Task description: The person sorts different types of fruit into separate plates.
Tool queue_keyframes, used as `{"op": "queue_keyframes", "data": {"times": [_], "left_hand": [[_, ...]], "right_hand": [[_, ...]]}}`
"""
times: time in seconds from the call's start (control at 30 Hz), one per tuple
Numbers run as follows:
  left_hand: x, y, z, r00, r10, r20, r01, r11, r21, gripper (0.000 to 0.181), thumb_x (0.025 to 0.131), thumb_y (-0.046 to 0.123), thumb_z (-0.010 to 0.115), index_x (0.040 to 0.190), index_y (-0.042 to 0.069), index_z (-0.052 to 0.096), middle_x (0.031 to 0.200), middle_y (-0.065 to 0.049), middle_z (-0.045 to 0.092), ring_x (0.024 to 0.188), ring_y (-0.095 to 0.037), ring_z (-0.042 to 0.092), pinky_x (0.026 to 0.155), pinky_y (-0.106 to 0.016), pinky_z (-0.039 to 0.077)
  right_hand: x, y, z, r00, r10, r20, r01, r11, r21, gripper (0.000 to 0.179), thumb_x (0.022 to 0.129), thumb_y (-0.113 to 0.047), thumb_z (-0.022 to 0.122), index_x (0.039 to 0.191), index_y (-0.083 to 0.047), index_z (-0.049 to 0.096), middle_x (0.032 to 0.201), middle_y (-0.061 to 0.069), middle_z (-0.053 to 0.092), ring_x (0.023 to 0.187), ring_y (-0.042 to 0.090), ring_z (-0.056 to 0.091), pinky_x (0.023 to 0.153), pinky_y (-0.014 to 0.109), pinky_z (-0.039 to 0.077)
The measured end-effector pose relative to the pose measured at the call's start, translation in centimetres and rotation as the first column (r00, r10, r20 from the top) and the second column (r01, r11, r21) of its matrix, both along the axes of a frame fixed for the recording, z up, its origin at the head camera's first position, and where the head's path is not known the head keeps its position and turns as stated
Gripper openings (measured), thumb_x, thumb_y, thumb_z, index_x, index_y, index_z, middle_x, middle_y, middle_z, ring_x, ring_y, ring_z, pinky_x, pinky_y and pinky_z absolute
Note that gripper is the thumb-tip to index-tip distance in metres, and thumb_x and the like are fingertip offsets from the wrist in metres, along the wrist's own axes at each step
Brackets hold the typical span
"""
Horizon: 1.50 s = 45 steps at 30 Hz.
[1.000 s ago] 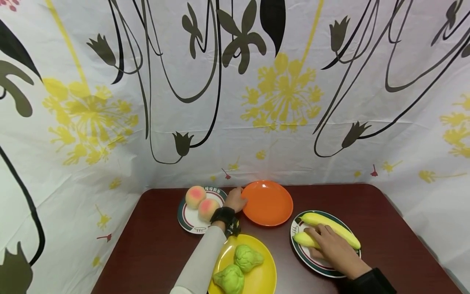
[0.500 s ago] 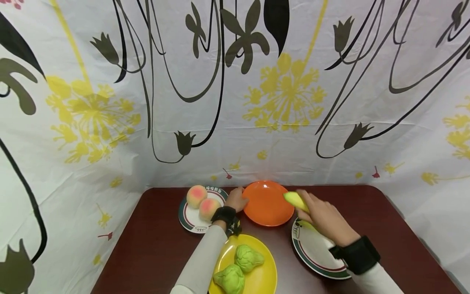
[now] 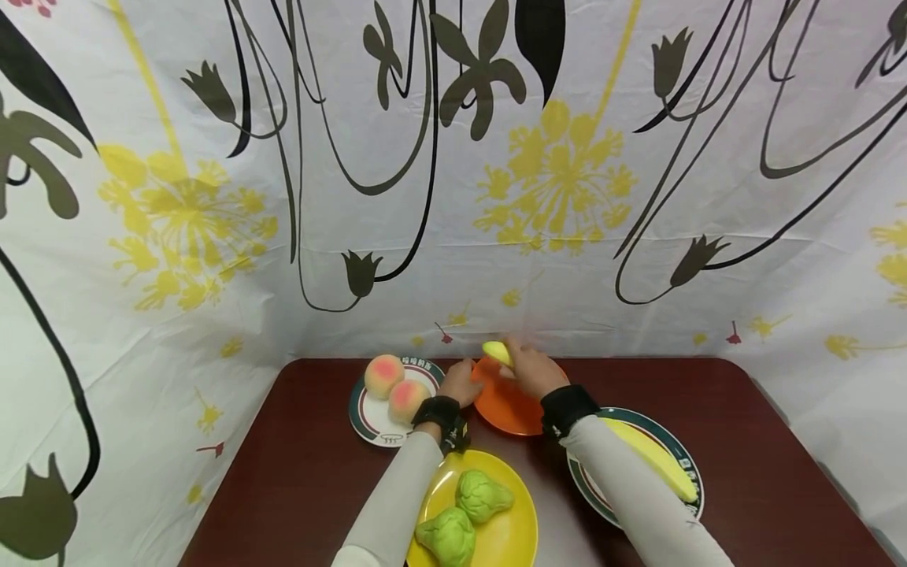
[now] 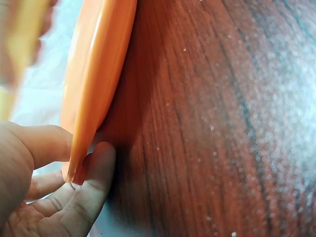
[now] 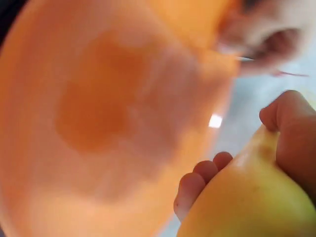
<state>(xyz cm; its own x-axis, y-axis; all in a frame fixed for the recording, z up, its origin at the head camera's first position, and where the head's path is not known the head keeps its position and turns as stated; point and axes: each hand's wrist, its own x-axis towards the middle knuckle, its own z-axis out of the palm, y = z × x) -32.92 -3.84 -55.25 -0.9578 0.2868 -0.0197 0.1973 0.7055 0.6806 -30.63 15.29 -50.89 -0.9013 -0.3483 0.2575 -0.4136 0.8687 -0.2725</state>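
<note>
My right hand [image 3: 536, 372] grips a yellow banana [image 3: 497, 352] above the far part of an orange plate [image 3: 506, 405]. In the right wrist view, fingers and thumb wrap round the banana [image 5: 242, 192], and the blurred plate lies beyond it. My left hand [image 3: 460, 383] pinches the plate's left rim. Close up in the left wrist view, the thumb lies on one side of the orange rim [image 4: 94, 89] and fingers on the other. A second banana [image 3: 655, 457] lies on a green-rimmed white plate [image 3: 669, 435] at right, partly hidden by my right sleeve.
Two peaches [image 3: 384, 376] sit on a green-rimmed white plate [image 3: 364, 425] at the back left. Nearest me, a yellow plate [image 3: 513, 543] bears two green chayotes [image 3: 482, 494]. A patterned cloth [image 3: 453, 197] hangs behind the dark brown table [image 3: 283, 488].
My right hand has lifted one banana off the right-hand plate and carried it left and away from me, over the orange plate. The left hand stays at the orange rim.
</note>
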Motion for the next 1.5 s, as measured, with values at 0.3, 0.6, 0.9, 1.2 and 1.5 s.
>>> {"op": "queue_keyframes", "data": {"times": [0.3,0.6,0.9,1.2,1.5], "left_hand": [[0.2,0.1,0.9,1.000,0.005,0.009,-0.005,1.000,-0.028,0.035,0.095,0.011,0.068,0.125,-0.003,0.057,0.114,-0.017,0.065,0.102,-0.029,0.063,0.094,-0.044,0.051],[0.3,0.3,0.9,1.000,-0.001,0.030,0.002,0.999,-0.032,0.035,0.096,0.011,0.067,0.127,-0.003,0.057,0.116,-0.016,0.065,0.104,-0.029,0.063,0.095,-0.043,0.051],[0.2,0.4,0.6,0.999,0.014,0.039,-0.013,0.999,-0.035,0.034,0.096,0.013,0.068,0.126,-0.002,0.058,0.113,-0.014,0.065,0.099,-0.027,0.062,0.093,-0.042,0.052],[0.5,0.4,1.4,0.999,0.024,0.036,-0.022,0.999,-0.048,0.035,0.098,0.013,0.065,0.128,-0.002,0.057,0.116,-0.016,0.065,0.102,-0.028,0.063,0.095,-0.043,0.052],[0.3,0.6,1.0,0.997,0.045,0.057,-0.043,0.999,-0.029,0.032,0.097,0.013,0.066,0.124,-0.002,0.058,0.109,-0.014,0.064,0.094,-0.028,0.060,0.091,-0.043,0.052]], "right_hand": [[-0.4,-1.7,-3.2,0.989,-0.134,-0.062,0.144,0.968,0.203,0.051,0.093,-0.028,0.076,0.131,-0.005,0.051,0.090,0.018,0.062,0.056,0.030,0.056,0.053,0.042,0.052],[0.8,-2.4,-3.9,0.959,-0.189,-0.210,0.244,0.930,0.275,0.048,0.092,-0.035,0.076,0.122,-0.005,0.053,0.107,0.023,0.060,0.087,0.037,0.060,0.063,0.043,0.056],[0.9,-1.2,-3.3,0.986,-0.129,-0.109,0.152,0.958,0.244,0.054,0.096,-0.035,0.071,0.135,-0.003,0.052,0.115,0.027,0.055,0.100,0.042,0.060,0.073,0.048,0.056],[1.7,2.6,1.9,0.980,-0.132,0.146,0.105,0.978,0.178,0.074,0.096,-0.048,0.068,0.152,-0.010,0.039,0.139,0.024,0.050,0.121,0.044,0.055,0.084,0.058,0.054],[6.8,9.7,6.5,0.984,-0.121,0.129,0.108,0.989,0.105,0.082,0.095,-0.061,0.060,0.155,-0.011,0.036,0.145,0.026,0.047,0.128,0.045,0.050,0.087,0.062,0.051]]}}
